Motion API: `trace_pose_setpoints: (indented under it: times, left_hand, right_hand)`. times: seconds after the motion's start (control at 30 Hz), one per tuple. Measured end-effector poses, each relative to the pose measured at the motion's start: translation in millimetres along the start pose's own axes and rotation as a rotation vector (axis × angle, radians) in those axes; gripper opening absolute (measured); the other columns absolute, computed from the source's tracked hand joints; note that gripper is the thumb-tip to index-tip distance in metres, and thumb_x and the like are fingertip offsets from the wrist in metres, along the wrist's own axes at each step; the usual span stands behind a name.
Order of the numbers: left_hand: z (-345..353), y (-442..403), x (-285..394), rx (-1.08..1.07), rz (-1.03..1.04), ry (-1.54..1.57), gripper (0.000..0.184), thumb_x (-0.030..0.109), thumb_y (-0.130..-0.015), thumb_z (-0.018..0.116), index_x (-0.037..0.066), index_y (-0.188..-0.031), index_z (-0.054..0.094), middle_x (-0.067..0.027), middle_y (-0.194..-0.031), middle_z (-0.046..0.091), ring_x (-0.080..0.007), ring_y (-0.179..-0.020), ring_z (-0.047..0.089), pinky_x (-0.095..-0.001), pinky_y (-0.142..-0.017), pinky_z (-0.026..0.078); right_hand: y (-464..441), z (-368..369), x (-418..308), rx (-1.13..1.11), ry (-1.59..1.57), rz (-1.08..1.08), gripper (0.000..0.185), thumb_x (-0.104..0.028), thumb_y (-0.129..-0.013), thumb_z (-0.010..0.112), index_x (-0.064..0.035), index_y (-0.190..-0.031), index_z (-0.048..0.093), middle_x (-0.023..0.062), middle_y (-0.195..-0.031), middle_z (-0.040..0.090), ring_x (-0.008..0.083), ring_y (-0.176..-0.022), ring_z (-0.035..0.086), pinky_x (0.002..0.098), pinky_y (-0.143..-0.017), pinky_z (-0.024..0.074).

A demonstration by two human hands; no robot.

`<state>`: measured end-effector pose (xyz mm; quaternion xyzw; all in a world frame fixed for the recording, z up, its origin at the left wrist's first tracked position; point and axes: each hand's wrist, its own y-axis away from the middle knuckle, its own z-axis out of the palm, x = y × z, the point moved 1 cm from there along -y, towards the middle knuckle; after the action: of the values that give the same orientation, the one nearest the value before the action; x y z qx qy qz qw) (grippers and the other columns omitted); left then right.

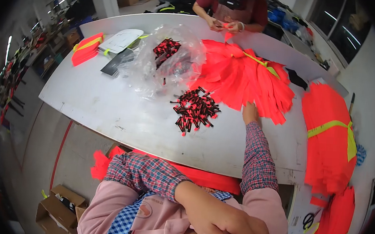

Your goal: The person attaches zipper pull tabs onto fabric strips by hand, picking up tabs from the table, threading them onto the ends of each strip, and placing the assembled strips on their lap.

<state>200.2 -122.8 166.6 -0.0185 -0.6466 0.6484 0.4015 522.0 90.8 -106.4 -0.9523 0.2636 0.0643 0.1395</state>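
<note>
My right hand (pixel 250 113) reaches over the white table, its fingers closed at the near end of a bright orange-red fabric strip in a fanned pile of strips (pixel 239 77). A yellow-green band lies across the far side of that pile. Bent in front of my chest is my left hand (pixel 227 223); its fingers are mostly hidden, so what they hold, if anything, does not show. A heap of small black pieces with orange-red ends (pixel 196 110) lies left of my right hand. Behind it sits a clear plastic bag (pixel 155 77) with more such pieces.
Across the white table (pixel 108 111), a co-worker's hands (pixel 230 26) hold an orange-red piece. Tied orange-red bundles (pixel 331 137) hang at the right edge. A smaller stack (pixel 87 49) and white sheets (pixel 122 40) lie at left. A cardboard box (pixel 56 212) stands on the floor.
</note>
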Motion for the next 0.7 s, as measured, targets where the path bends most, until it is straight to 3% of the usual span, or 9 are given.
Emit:
trace_pose_setpoints:
  times: [0.17,0.37,0.47,0.6,0.7]
  left_hand:
    - [5,-4,-19,-0.015,0.143,0.236,0.03,0.019,-0.094,0.059,-0.008,-0.106,0.062,-0.0247,-0.115,0.058,-0.0396,-0.104,0.056,-0.0447,-0.083,0.046]
    - [8,-4,-13,0.006,0.009,0.281,0.029,0.018,-0.093,0.06,-0.009,-0.104,0.063,-0.0235,-0.115,0.058,-0.0379,-0.104,0.056,-0.0439,-0.083,0.046]
    - [7,2,-18,-0.086,-0.022,0.323,0.029,0.017,-0.093,0.06,-0.009,-0.107,0.061,-0.0232,-0.114,0.058,-0.0361,-0.104,0.056,-0.0424,-0.083,0.045]
    - [10,5,-20,-0.047,0.003,0.209,0.03,0.016,-0.093,0.059,-0.01,-0.109,0.059,-0.0233,-0.112,0.058,-0.0343,-0.102,0.055,-0.0412,-0.082,0.045]
    - [15,1,-13,-0.052,-0.197,0.401,0.032,0.017,-0.094,0.058,-0.011,-0.11,0.058,-0.0241,-0.11,0.057,-0.0357,-0.1,0.055,-0.0424,-0.081,0.044]
  right_hand:
    - [-6,3,5,0.003,0.013,-0.019,0.024,-0.021,-0.091,0.051,-0.0089,-0.107,0.063,0.017,-0.106,0.061,0.0362,-0.096,0.061,0.0467,-0.079,0.0508]
    - [0,1,21,0.11,-0.145,-0.161,0.02,-0.017,-0.091,0.05,-0.0013,-0.088,0.061,0.0193,-0.087,0.062,0.0382,-0.087,0.06,0.0488,-0.072,0.0469]
    - [4,4,31,0.158,-0.209,-0.211,0.021,-0.017,-0.091,0.05,0.0004,-0.082,0.058,0.0199,-0.082,0.061,0.0382,-0.085,0.059,0.049,-0.071,0.046]
    - [17,-3,41,0.172,-0.166,-0.297,0.021,-0.016,-0.091,0.051,0.0013,-0.081,0.057,0.0202,-0.081,0.061,0.0377,-0.083,0.059,0.0475,-0.071,0.0461]
    - [30,-12,48,0.175,-0.156,-0.31,0.02,-0.015,-0.091,0.052,0.0011,-0.081,0.057,0.0201,-0.082,0.061,0.0373,-0.082,0.059,0.0467,-0.071,0.0462]
